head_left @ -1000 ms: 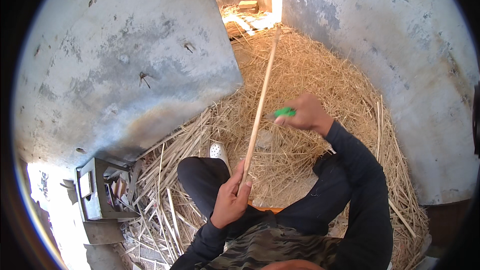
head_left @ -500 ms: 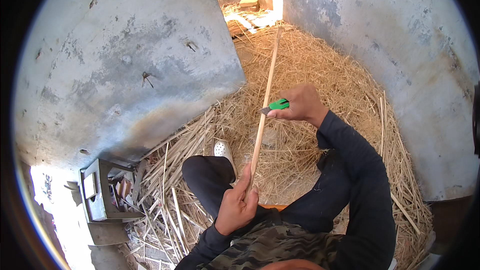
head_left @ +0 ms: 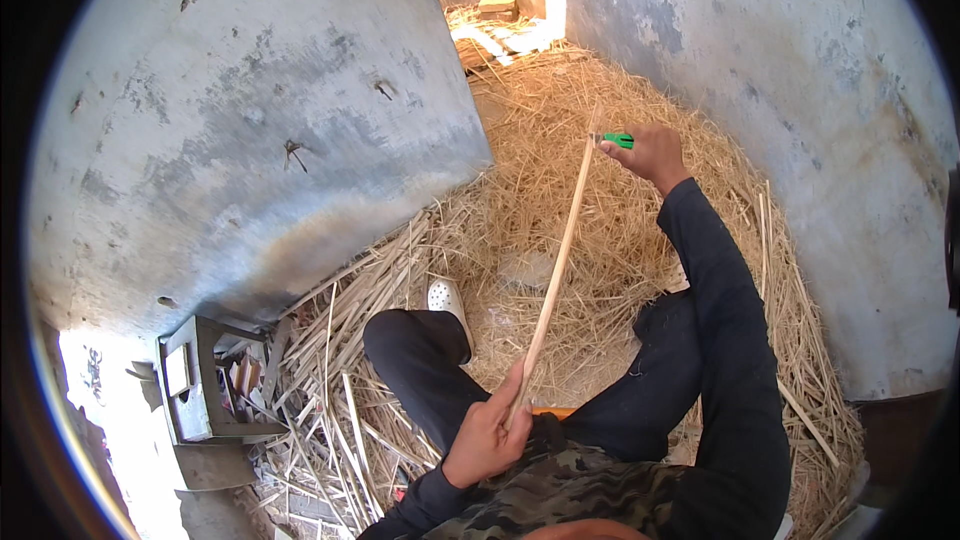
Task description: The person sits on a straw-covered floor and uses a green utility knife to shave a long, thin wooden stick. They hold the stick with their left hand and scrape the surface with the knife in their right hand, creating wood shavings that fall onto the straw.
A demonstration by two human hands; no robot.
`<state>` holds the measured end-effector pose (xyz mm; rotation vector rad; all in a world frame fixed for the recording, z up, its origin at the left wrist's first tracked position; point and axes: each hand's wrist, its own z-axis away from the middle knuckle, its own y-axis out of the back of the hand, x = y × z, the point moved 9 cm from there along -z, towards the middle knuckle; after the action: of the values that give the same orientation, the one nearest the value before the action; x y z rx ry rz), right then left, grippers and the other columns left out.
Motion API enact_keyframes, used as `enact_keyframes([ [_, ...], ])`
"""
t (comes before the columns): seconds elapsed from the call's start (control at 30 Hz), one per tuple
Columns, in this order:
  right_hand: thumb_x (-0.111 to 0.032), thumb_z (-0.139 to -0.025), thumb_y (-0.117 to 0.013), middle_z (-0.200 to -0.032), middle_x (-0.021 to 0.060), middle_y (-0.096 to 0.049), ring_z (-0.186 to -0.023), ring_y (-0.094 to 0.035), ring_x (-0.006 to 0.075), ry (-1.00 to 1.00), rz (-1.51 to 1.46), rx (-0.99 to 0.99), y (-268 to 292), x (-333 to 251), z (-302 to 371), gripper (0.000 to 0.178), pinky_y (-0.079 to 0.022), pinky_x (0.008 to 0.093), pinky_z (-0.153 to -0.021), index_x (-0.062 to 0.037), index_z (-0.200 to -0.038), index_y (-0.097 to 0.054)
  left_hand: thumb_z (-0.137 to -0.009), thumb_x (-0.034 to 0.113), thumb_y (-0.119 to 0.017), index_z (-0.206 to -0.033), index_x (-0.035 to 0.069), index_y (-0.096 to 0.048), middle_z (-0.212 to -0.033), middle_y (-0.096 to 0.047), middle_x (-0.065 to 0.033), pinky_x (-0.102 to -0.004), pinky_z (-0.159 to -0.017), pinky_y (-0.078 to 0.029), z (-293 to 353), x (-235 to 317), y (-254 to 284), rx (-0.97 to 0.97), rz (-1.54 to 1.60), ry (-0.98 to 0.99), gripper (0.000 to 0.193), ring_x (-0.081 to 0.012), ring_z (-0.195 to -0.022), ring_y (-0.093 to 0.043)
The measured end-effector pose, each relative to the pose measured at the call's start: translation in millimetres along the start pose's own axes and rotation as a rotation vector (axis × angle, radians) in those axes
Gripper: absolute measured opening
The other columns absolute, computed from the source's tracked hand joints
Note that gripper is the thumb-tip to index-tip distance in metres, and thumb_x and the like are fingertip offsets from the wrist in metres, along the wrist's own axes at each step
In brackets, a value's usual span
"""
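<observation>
A long, pale wooden strip (head_left: 562, 265) slants up and away from my lap. My left hand (head_left: 487, 438) is closed around its near end. Farther out, my right hand (head_left: 652, 153) grips a green-handled utility knife (head_left: 619, 141). The knife's blade meets the strip close to its far end. Beneath the strip lies a thick layer of straw-like shavings (head_left: 540, 210).
A pile of split strips (head_left: 330, 410) lies at my left, beside a small wooden stool-like frame (head_left: 215, 380) with odds and ends inside. Grey plastered walls (head_left: 250, 120) rise on both sides. A white clog (head_left: 447, 305) is on my foot. A brick (head_left: 497, 6) sits far back.
My right hand and the knife have slid outward along the strip, from about its middle to near its far end. The strip's far end has swung to the right.
</observation>
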<state>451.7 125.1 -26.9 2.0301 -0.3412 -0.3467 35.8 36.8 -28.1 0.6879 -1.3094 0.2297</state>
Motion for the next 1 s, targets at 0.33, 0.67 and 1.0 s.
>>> enact_keyframes([
  [0.33, -0.066, -0.092, -0.041, -0.073, 0.0137, -0.069, -0.065, -0.065, 0.0217, -0.549, -0.163, -0.261, -47.0, 118.0, 60.0, 0.066, -0.046, 0.0407, -0.056, -0.0086, -0.09, -0.075, -0.096, 0.01, -0.051, -0.143, -0.003, -0.037, -0.11, -0.061, -0.0138, -0.0257, -0.079, -0.049, 43.1, -54.5, 32.2, 0.141, 0.09, 0.231, 0.05, -0.016, -0.088, -0.061],
  [0.67, -0.074, -0.079, -0.056, -0.044, 0.0013, -0.049, -0.038, -0.047, 0.018, 0.365, -0.519, -0.02, 44.1, -153.2, 49.5, 0.061, -0.037, 0.0348, -0.039, -0.016, -0.067, -0.071, -0.099, 0.01, -0.051, -0.147, -0.001, -0.032, -0.106, -0.059, -0.0036, -0.0186, -0.073, -0.045, -44.8, -2.8, 31.9, 0.21, 0.114, -0.067, 0.052, -0.0035, -0.08, -0.052],
  [1.0, -0.082, -0.078, -0.046, -0.041, 0.001, -0.045, -0.035, -0.041, 0.0164, 0.294, -0.38, -0.13, 21.5, -152.1, 44.0, 0.067, -0.032, 0.0339, -0.037, -0.0232, -0.082, -0.078, -0.093, 0.001, -0.052, -0.144, -0.002, -0.037, -0.076, -0.063, -0.0099, -0.0228, -0.056, -0.043, -34.5, 3.5, 30.0, 0.224, -0.017, -0.06, 0.053, -0.0078, -0.058, -0.05],
])
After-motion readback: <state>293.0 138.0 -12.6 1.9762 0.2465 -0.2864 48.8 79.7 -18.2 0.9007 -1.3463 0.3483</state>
